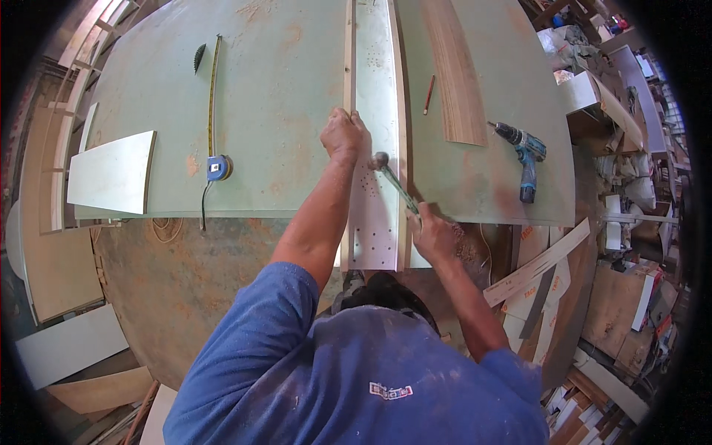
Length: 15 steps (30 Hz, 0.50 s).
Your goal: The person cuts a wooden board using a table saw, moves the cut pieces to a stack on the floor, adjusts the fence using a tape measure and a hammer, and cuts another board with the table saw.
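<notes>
A long white board [374, 89] with wooden strips along both sides lies lengthwise on the green worktop, its near end past the front edge and dotted with dark holes or marks. My left hand [340, 133] is closed round the left wooden strip [348, 52], partway along it. In my right hand [432, 237] is the handle of a hammer [394, 182], whose slightly blurred head is over the board, just right of and below my left hand.
The green worktop [274, 89] holds a tape measure [219, 168], dark toothed piece [199, 59], white panel [111, 170], wood-grain strip [456, 81], red pencil [429, 95] and blue cordless drill [528, 167]. Offcuts [541, 274] lie at the lower right; stacked boards and clutter [615, 119] line both sides.
</notes>
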Each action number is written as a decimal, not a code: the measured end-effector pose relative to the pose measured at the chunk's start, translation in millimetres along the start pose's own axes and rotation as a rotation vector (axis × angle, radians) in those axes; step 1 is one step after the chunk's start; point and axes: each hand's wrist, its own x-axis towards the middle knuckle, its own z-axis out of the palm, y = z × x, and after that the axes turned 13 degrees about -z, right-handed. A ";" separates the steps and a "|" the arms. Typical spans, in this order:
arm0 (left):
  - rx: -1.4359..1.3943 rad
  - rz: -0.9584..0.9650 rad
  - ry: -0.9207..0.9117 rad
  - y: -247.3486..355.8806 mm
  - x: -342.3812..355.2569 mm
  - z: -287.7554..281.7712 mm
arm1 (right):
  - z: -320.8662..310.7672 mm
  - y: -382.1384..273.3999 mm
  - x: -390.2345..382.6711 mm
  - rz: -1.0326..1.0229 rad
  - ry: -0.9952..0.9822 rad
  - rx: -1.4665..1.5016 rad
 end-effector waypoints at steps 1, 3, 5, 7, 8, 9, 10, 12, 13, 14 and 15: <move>0.001 -0.010 -0.001 -0.6 5.2 -2.6 | -1.2 -3.6 7.4 -0.014 0.007 0.001; -0.011 -0.003 0.032 -1.1 16.4 -8.5 | -7.3 -13.8 23.1 -0.011 0.123 0.002; -0.029 0.015 0.047 -6.0 17.1 -5.6 | -24.0 -36.7 30.8 0.029 0.166 0.013; -0.008 -0.018 -0.014 -5.4 14.4 -6.7 | -34.5 -34.1 42.6 0.053 0.228 0.011; -0.004 -0.025 -0.028 -2.5 15.7 -5.5 | -32.8 -22.7 47.1 0.057 0.261 0.047; 0.002 -0.035 -0.042 -0.4 17.7 -3.4 | -32.8 -11.3 56.5 0.058 0.290 0.085; -0.012 -0.034 -0.021 -2.9 22.5 0.4 | -35.4 -4.1 70.9 0.069 0.303 0.106; -0.021 -0.023 0.008 -6.3 34.9 5.0 | -40.0 11.4 106.7 0.030 0.328 0.105; -0.029 -0.021 0.015 1.4 37.5 6.4 | -40.5 25.1 124.5 0.030 0.343 0.097; -0.022 -0.044 -0.010 10.9 39.8 5.4 | -41.3 37.9 143.8 0.025 0.350 0.091; -0.013 -0.067 -0.035 19.8 43.5 4.8 | -41.5 51.6 166.4 0.039 0.348 0.091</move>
